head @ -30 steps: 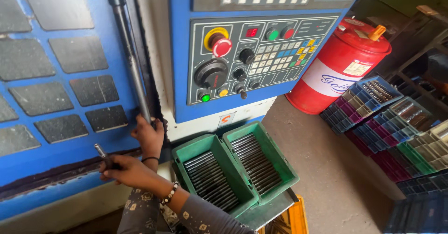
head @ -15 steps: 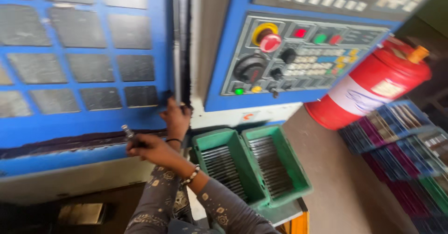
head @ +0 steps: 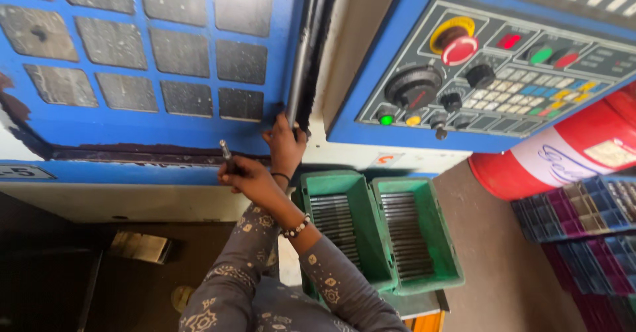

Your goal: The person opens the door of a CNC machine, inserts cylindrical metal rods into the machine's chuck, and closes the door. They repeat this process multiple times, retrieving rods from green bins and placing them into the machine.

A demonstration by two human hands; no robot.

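The left hand [head: 286, 148] is gripping the bottom of the door handle bar [head: 301, 54], fingers closed around it. Just left of this bar, the right hand [head: 246, 176] is holding a thin metal rod [head: 226, 150], fingers closed on it.

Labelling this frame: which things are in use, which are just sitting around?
In use:
left hand holding a metal rod
right hand on the door handle bar
blue machine door

Sitting around:
green bins of rods
control panel
red drum
stacked crates
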